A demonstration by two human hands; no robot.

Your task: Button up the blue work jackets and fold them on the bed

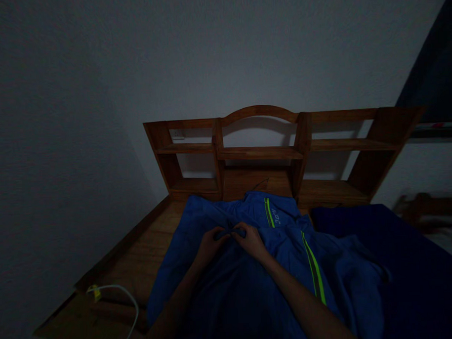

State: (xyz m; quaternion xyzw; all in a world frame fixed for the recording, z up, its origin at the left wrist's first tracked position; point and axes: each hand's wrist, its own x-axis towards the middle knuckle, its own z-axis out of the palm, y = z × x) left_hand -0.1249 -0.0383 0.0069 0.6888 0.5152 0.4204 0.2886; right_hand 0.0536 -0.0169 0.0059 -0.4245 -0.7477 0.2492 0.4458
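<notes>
A blue garment (281, 276) with yellow-green and dark stripes and pale lettering lies spread over the wooden surface in front of me. Near its middle, my left hand (211, 244) pinches the cloth between thumb and fingers. Close beside it, my right hand (250, 240) pinches the same fabric, the fingertips of both hands almost meeting. Folds run outward from where they grip. Dim light hides whether a button or other small fastening is between the fingers.
Beyond the garment stands a wooden shelf unit (260, 153) against a pale wall (207, 56). A dark blue mat or sheet (411, 272) lies to the right. A white cable (132, 299) curls over the wooden boards (147, 241) at the left. A wall socket (178, 135) shows behind the shelves.
</notes>
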